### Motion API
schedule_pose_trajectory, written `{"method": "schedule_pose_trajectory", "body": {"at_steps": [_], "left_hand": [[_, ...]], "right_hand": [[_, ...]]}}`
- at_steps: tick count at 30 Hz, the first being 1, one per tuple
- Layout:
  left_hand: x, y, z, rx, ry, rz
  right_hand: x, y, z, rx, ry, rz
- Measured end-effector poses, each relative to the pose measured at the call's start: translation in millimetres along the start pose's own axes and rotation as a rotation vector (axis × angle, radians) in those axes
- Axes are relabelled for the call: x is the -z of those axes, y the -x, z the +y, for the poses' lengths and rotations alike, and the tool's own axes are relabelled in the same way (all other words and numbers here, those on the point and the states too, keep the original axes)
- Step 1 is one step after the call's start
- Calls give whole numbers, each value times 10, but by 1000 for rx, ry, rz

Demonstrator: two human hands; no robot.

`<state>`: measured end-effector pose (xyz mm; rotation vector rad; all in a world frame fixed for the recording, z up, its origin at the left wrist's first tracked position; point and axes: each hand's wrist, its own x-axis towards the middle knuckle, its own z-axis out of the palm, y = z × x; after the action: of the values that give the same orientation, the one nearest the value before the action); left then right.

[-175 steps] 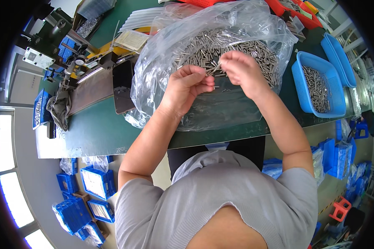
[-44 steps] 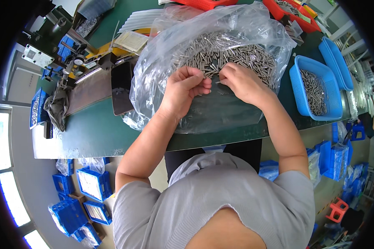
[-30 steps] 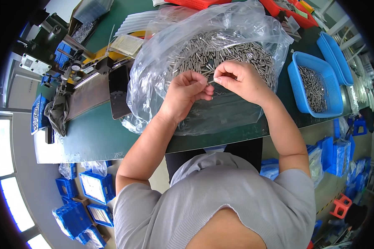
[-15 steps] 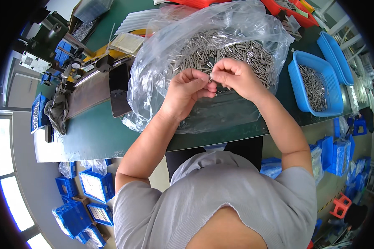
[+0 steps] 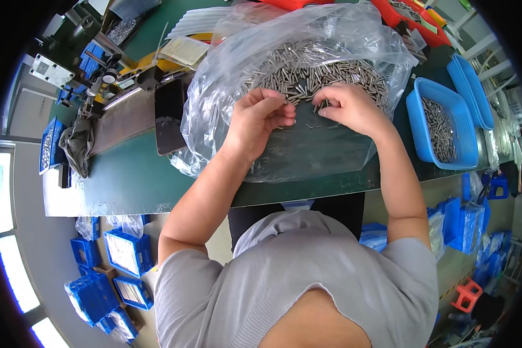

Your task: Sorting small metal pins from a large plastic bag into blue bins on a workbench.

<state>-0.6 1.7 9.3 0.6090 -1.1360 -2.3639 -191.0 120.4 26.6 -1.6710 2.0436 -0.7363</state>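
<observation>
A heap of small grey metal pins (image 5: 354,74) lies in a large clear plastic bag (image 5: 214,81) spread open on the bench. Over the bag's near part, my left hand (image 5: 260,119) has its thumb and forefinger pinched together; whatever is between them is too small to make out. To its right, my right hand (image 5: 354,109) is curled at the near edge of the heap, gripping a few metal pins (image 5: 322,105) at its fingertips. A gap separates the two hands. A few loose pins (image 5: 312,126) lie on the plastic between them.
On the right stands a blue basket (image 5: 414,110) holding more pins, with another blue basket (image 5: 458,75) beside it. A dark flat tablet-like slab (image 5: 168,119) lies left of the bag, near a gauge fixture (image 5: 109,77). Red trays (image 5: 438,39) sit at the back.
My hands were together at the fingertips and have parted. The right hand has moved right and down to the pins; the left has shifted slightly left.
</observation>
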Motion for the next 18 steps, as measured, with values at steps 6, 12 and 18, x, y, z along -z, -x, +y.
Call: {"method": "schedule_pose_trajectory", "body": {"at_steps": [6,12,18], "left_hand": [[-22,11,1,9,15,3],[-10,-2,13,-1,34,22],[-2,-2,16,-4,0,11]], "right_hand": [[-135,-37,-74,275,196,7],[-287,13,-260,281,302,37],[-350,24,-333,373,538,109]]}}
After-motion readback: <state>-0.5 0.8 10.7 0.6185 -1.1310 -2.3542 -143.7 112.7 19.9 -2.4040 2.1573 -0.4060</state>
